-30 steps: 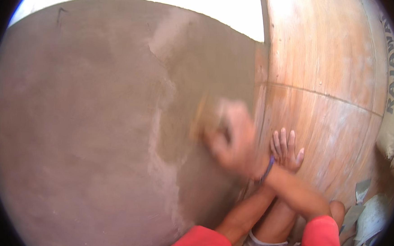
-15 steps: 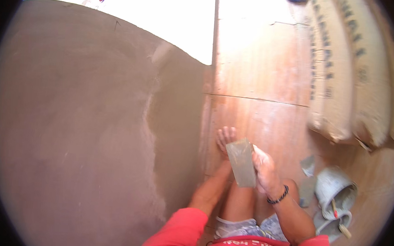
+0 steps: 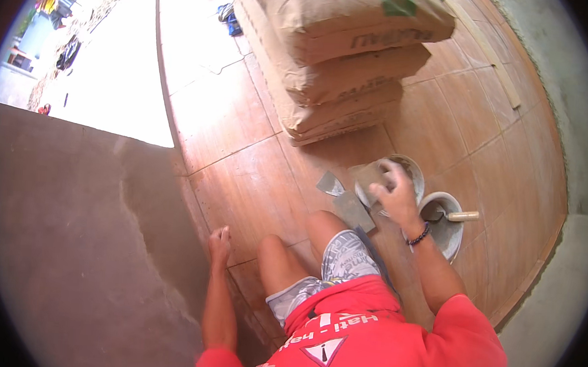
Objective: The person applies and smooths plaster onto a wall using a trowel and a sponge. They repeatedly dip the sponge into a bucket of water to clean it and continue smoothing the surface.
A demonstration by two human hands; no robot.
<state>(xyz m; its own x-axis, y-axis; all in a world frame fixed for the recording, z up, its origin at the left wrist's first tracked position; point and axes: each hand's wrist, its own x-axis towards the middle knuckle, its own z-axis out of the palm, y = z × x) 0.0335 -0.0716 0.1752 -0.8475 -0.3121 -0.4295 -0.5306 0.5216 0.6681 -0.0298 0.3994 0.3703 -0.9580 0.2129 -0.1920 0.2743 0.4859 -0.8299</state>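
My right hand (image 3: 399, 195), slightly blurred, is over a pale round bucket (image 3: 413, 169) to my right. It grips a flat, rectangular plastering trowel (image 3: 368, 177), whose grey-brown blade is tilted at the bucket's left rim; the handle is hidden. My left hand (image 3: 219, 247) is low beside the base of the plastered wall (image 3: 68, 237), fingers curled in, with nothing visible in them. Between my knees and the bucket lie a grey flat plate (image 3: 355, 211) and a smaller scraper-like blade (image 3: 331, 184).
A second bucket (image 3: 446, 243) holds a tool with a wooden handle (image 3: 464, 216). Stacked brown paper sacks (image 3: 344, 85) stand ahead on the tiled floor (image 3: 240, 187). A long wooden strip (image 3: 499, 71) lies at far right, near another wall (image 3: 562, 99). A bright opening is at upper left.
The view has swung to the right. My right hand has carried the trowel from in front of my knees to the bucket. My left hand's spread fingers have curled in.
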